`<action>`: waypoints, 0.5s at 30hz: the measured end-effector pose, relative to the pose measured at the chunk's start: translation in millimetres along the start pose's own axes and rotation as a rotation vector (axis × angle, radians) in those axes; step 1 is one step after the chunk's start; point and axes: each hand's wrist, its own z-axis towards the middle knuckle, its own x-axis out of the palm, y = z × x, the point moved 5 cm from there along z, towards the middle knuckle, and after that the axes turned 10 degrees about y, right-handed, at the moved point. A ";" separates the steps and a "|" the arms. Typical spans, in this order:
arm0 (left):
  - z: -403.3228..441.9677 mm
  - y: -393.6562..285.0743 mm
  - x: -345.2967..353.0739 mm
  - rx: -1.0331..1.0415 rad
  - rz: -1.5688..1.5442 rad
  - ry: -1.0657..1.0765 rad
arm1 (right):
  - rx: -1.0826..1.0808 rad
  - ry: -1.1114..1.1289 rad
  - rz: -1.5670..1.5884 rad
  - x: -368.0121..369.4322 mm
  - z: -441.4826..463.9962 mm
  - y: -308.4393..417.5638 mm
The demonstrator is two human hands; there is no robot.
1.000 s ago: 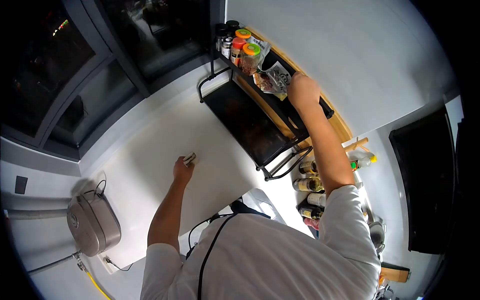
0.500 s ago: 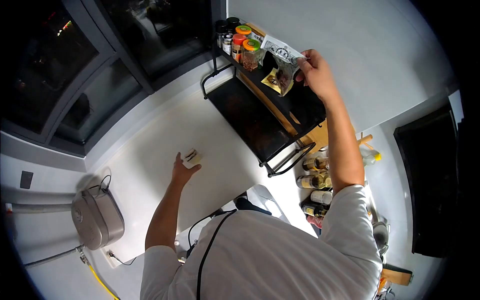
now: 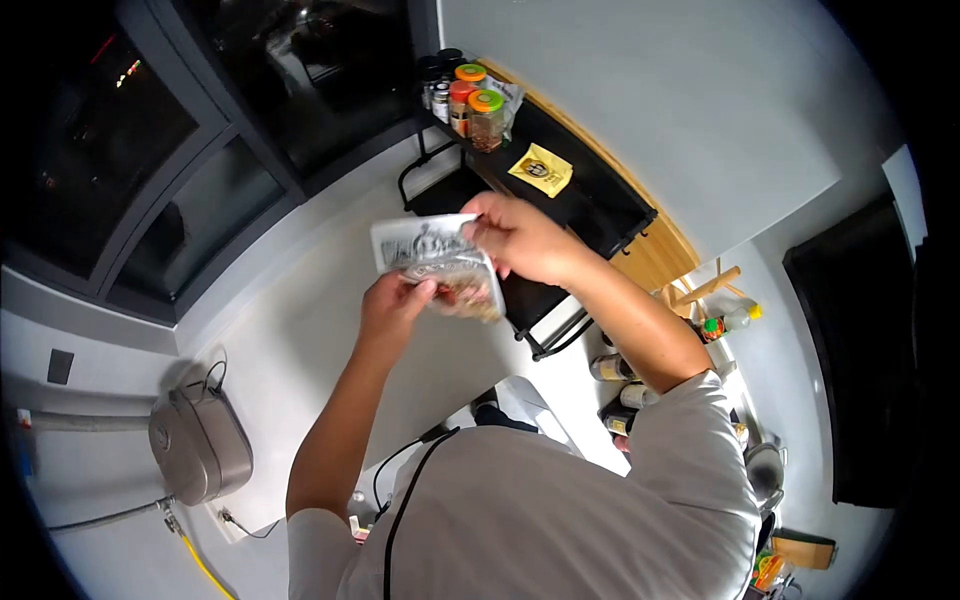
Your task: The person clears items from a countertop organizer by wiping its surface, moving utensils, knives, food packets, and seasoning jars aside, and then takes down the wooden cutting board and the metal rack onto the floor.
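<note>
Both hands hold a see-through plastic food bag [image 3: 440,262] over the counter. It has a white band with dark print along its top, and reddish-brown pieces show inside. My left hand [image 3: 392,315] grips its lower left side with the thumb across the front. At the upper right corner, the fingers of my right hand [image 3: 520,240] are closed on the edge. A yellow packet [image 3: 542,170] lies on the black shelf [image 3: 575,205] beyond my right hand.
Jars with orange, green and red lids [image 3: 486,120] stand at the shelf's far left end. A grey-brown appliance [image 3: 200,440] sits on the white counter [image 3: 300,370] at left. Bottles [image 3: 612,368] stand at right, below my right arm.
My right hand has brought the bag from above the shelf down and left over the counter. My left hand, open before, now grips it. The small packet beside the left hand is out of sight.
</note>
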 end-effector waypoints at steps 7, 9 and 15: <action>-25.2 15.1 -15.1 -0.052 -0.026 -0.177 | 0.242 -0.265 -1.092 -106.4 3.4 -30.3; -18.5 24.7 -27.0 -0.033 -0.044 -0.221 | 0.328 -0.293 -1.263 -132.0 4.5 -36.2; -19.2 23.6 -26.0 -0.043 -0.048 -0.292 | 0.484 -0.123 -1.333 -135.6 15.1 -46.2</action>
